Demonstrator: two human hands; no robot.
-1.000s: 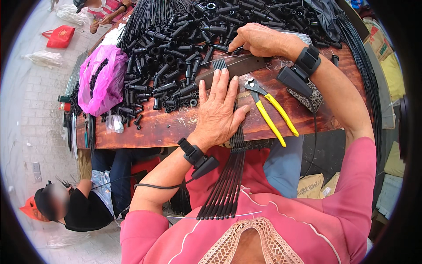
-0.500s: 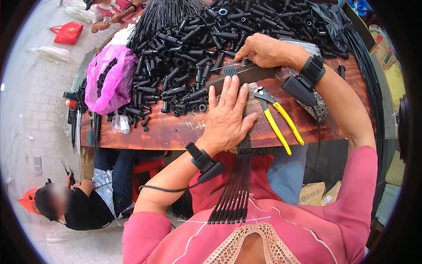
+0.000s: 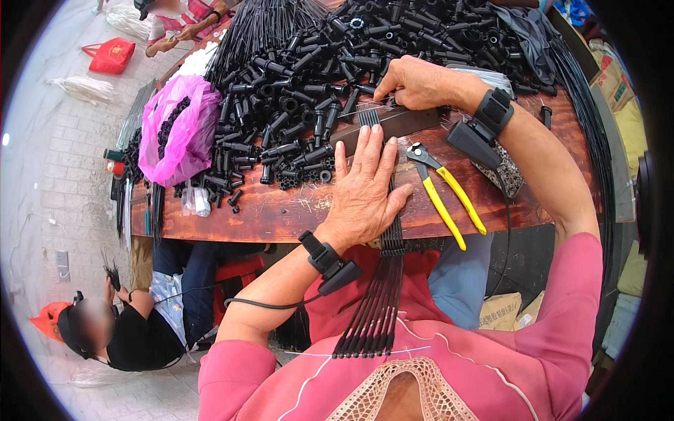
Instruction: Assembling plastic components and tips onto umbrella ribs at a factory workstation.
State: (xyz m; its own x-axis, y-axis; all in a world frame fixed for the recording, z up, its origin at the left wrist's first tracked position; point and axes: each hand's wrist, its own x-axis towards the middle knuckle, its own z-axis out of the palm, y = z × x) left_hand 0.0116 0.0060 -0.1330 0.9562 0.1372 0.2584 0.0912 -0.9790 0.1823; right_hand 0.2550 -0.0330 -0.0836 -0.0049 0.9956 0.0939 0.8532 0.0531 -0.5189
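My left hand point(image 3: 359, 193) lies flat with its fingers spread, pressing a row of thin black rods point(image 3: 372, 295) onto a dark bar point(image 3: 414, 123). The rods run under the palm, over the table edge and down to my lap, where a thin pale wire point(image 3: 414, 349) crosses their knobbed ends. At the far end the rod tips point(image 3: 368, 117) show beyond my fingertips. My right hand point(image 3: 421, 83) is curled there, thumb and index finger pinched on a thin wire point(image 3: 360, 111) across the tips. Yellow-handled pliers point(image 3: 449, 200) lie right of my left hand.
Black plastic tubes point(image 3: 295, 105) are heaped across the far table point(image 3: 274, 217). A pink plastic bag point(image 3: 179, 158) stands at the left, and a box of small metal bits point(image 3: 511, 175) at the right. One co-worker point(image 3: 140, 330) sits at lower left, another point(image 3: 186, 28) at upper left.
Both my hands keep nearly the same place and pose; the view has shifted slightly. The lower-left co-worker's hands have moved a little, with the dark strands they hold.
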